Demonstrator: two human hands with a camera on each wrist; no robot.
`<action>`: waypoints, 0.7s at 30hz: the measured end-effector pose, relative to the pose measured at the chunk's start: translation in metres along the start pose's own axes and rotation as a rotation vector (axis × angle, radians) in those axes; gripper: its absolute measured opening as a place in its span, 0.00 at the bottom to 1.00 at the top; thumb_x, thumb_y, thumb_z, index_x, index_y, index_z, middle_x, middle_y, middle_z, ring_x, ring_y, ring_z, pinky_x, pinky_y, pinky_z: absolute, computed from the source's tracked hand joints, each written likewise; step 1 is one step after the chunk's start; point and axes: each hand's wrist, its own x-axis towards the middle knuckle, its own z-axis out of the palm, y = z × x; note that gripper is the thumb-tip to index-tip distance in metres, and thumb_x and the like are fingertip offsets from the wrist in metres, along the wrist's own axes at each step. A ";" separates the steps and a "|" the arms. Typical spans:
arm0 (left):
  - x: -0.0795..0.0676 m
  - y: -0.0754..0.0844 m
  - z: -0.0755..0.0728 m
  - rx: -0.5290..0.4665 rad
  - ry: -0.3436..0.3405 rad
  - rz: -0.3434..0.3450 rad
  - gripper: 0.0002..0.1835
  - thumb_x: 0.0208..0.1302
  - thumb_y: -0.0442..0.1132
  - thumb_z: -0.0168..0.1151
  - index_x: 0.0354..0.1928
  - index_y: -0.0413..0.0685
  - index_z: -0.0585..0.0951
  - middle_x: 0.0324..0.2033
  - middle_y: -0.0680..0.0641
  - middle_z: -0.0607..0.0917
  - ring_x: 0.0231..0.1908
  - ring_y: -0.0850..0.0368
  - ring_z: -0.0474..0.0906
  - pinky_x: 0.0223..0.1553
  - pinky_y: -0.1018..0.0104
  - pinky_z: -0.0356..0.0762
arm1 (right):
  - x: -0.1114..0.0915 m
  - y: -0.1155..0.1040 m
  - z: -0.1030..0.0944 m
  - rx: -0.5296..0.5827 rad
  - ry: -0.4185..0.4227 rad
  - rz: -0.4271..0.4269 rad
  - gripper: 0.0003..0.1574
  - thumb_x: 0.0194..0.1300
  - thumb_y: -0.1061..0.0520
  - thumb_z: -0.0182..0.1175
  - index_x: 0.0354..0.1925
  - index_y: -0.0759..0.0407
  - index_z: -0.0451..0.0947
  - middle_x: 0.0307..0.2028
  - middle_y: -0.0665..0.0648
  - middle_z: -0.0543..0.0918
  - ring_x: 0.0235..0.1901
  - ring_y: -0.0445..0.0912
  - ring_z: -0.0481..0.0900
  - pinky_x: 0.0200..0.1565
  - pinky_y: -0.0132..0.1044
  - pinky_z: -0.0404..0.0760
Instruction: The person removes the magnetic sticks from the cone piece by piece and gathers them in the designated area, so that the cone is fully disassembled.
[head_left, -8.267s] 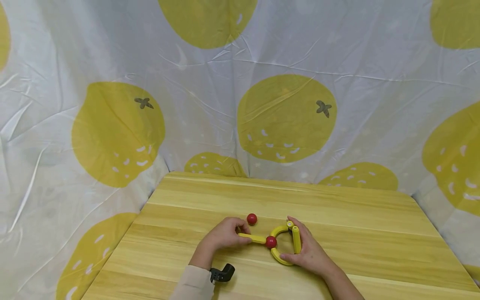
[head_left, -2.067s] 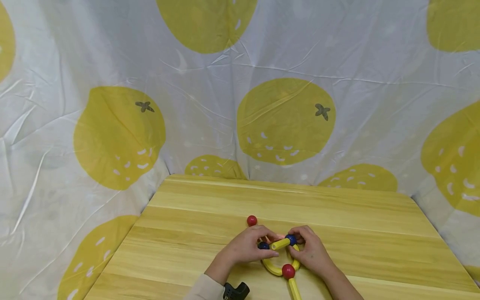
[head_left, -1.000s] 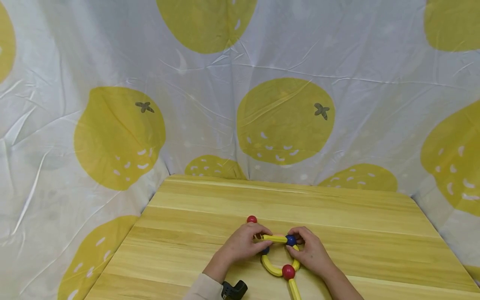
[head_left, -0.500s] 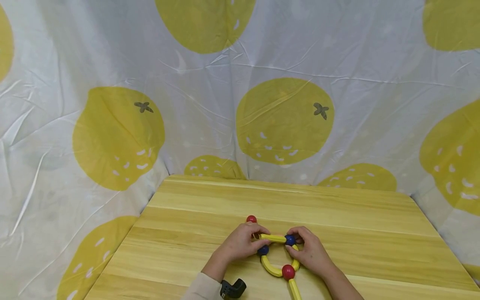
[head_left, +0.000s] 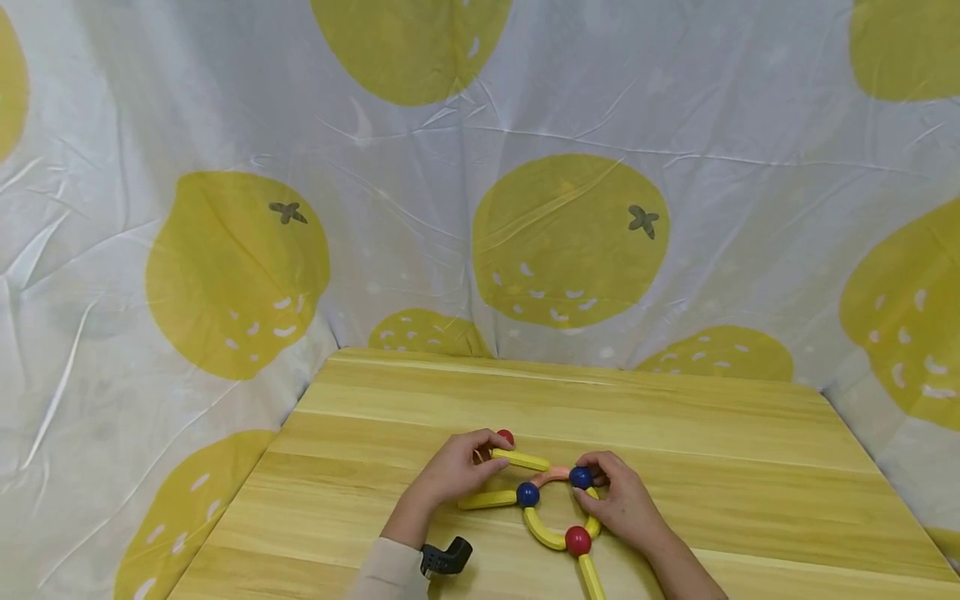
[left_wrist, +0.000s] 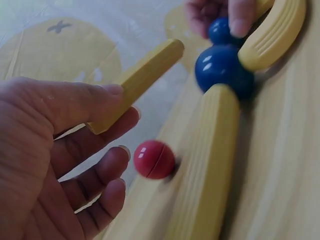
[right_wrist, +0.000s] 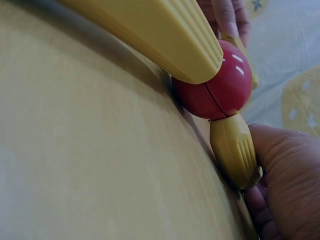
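Note:
My left hand point(head_left: 459, 463) pinches a straight yellow magnetic stick point(head_left: 521, 459) between thumb and index finger, held up off the table in the left wrist view. My right hand point(head_left: 619, 497) grips a blue ball point(head_left: 581, 477) at the right of a ring. Two curved yellow sticks point(head_left: 543, 531), a pinkish-orange curved stick point(head_left: 553, 475) and a second blue ball point(head_left: 527, 495) also form that ring. At its near side, a red ball point(head_left: 577, 540) carries a straight stick point(head_left: 591, 577) pointing toward me. Another straight stick point(head_left: 487, 500) reaches left from the second blue ball, below my left hand.
A loose red ball point(head_left: 506, 437) lies on the wooden table point(head_left: 675, 433) just behind my left fingers, which partly cover it. Fabric with a lemon print point(head_left: 573, 242) hangs behind and beside the table. A black wrist device point(head_left: 447, 557) sits on my left wrist.
My left hand has drawn back to the left with the yellow stick, whose end has come away from the right blue ball. The ring's left stick now shows. My right hand stays put.

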 end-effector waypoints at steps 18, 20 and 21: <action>-0.002 -0.035 -0.009 0.021 0.048 -0.092 0.09 0.67 0.46 0.70 0.44 0.51 0.87 0.40 0.53 0.86 0.40 0.59 0.78 0.42 0.66 0.77 | 0.000 0.000 0.001 -0.004 -0.004 0.016 0.23 0.56 0.62 0.77 0.47 0.49 0.79 0.42 0.46 0.81 0.42 0.37 0.79 0.47 0.29 0.82; -0.001 -0.037 -0.008 0.061 0.061 -0.076 0.08 0.66 0.46 0.70 0.43 0.53 0.88 0.41 0.54 0.87 0.41 0.60 0.77 0.44 0.66 0.77 | 0.000 0.000 0.001 -0.004 -0.006 0.019 0.23 0.56 0.61 0.77 0.47 0.48 0.79 0.42 0.46 0.81 0.42 0.37 0.79 0.47 0.29 0.82; -0.001 -0.038 -0.007 0.082 0.067 -0.068 0.07 0.66 0.46 0.71 0.42 0.54 0.88 0.41 0.55 0.88 0.41 0.61 0.76 0.45 0.66 0.77 | 0.000 0.000 0.001 -0.004 -0.008 0.023 0.23 0.56 0.61 0.77 0.47 0.48 0.80 0.42 0.46 0.81 0.42 0.37 0.79 0.47 0.29 0.82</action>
